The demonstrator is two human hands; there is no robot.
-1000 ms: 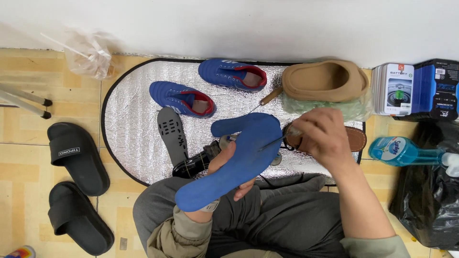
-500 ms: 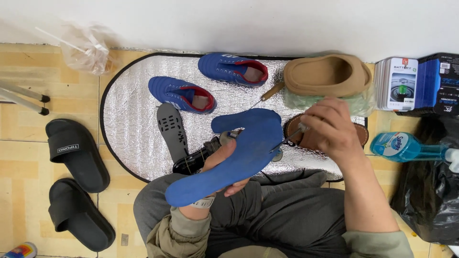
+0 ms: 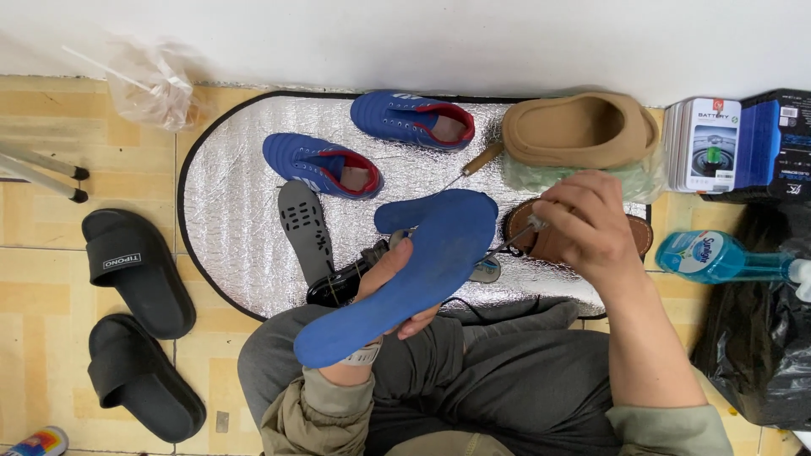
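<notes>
My left hand (image 3: 390, 283) holds a long blue insole (image 3: 405, 270) over my lap, thumb on its top face. My right hand (image 3: 587, 224) is pinched on a thin metal tool (image 3: 511, 241) whose tip touches the insole's right edge. A second blue insole (image 3: 397, 215) peeks out behind the first. On the silver mat (image 3: 228, 228) lie two blue shoes with red lining (image 3: 321, 165) (image 3: 414, 118) and a grey perforated insole (image 3: 306, 230). A black object (image 3: 342, 283) lies under my left hand.
A tan clog (image 3: 579, 128) rests on a clear bag by a wooden-handled tool (image 3: 473, 162). A brown sandal (image 3: 638, 236) sits under my right hand. Two black slides (image 3: 135, 270) (image 3: 144, 376) lie at left, boxes (image 3: 735, 139), a blue bottle (image 3: 718, 257) and a black bag (image 3: 760, 338) at right.
My right hand has shifted slightly left and down toward the insole's edge. The insole has tilted a little and sits closer to the camera.
</notes>
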